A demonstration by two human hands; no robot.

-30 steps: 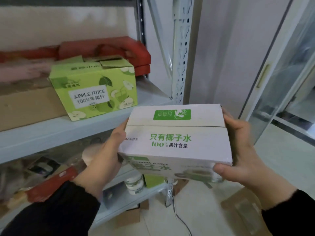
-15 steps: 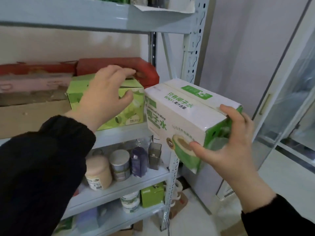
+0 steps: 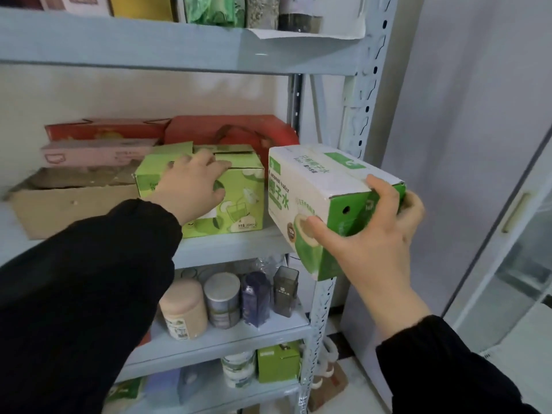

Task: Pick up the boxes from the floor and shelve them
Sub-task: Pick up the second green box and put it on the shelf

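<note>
Obs. The left hand [image 3: 191,183] has let go of the white coconut-water box [image 3: 325,201] since a second ago, when both hands held it level at chest height below the shelf. It now lies spread, fingers curled over the top front edge of the green juice box [image 3: 239,198] standing on the middle shelf [image 3: 233,246]. Whether it is pushing that box or only steadying it, I cannot tell.

The right hand [image 3: 373,231] carries the white box alone: thumb across the near green end, fingers wrapped round the far side. The box is raised to shelf height and turned end-on, tilted, its far end at the right-hand end of the middle shelf just beside the green juice box. Most of it overhangs the edge by the upright post [image 3: 358,150]; whether it rests on the board yet is unclear.

Judgement: placing step under way. The free gap at the shelf's right end looks narrow, so the green box probably has to shift left before the white one seats. One-handed hold on a tilted box is the weak point.

Count, middle shelf: one green juice box, one open brown carton [image 3: 74,201], one pink box [image 3: 95,155], two red boxes [image 3: 104,131] behind. Shelf below: four containers in a row — a tan tub [image 3: 183,309], a grey tin [image 3: 222,298], a dark bottle [image 3: 255,300], a smoky square jar [image 3: 285,291]. Lower still: one small green box [image 3: 277,364].
</note>
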